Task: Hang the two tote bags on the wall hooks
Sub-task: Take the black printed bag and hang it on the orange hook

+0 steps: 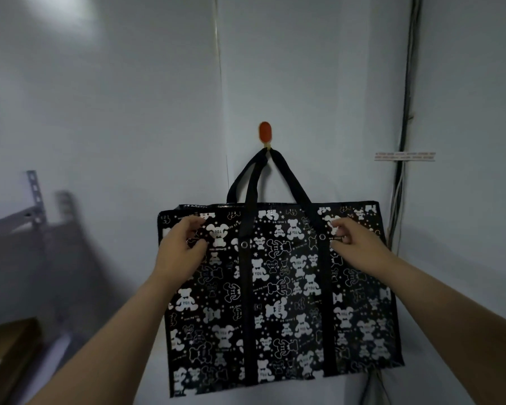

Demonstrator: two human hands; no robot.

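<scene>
A black tote bag (281, 290) printed with white bears hangs flat against the pale wall. Both its black straps are looped over an orange wall hook (265, 133). My left hand (181, 247) rests on the bag's upper left face with fingers curled against the fabric. My right hand (349, 238) touches the upper right face, fingertips pinched near the right strap's rivet. Whether either hand grips the fabric is unclear. A second bag and a second hook are not in view.
A grey metal shelf frame (35, 197) stands blurred at the left, with a brown cardboard box (9, 346) below it. Dark cables (406, 112) run down the wall at the right, held by a taped strip (405, 156).
</scene>
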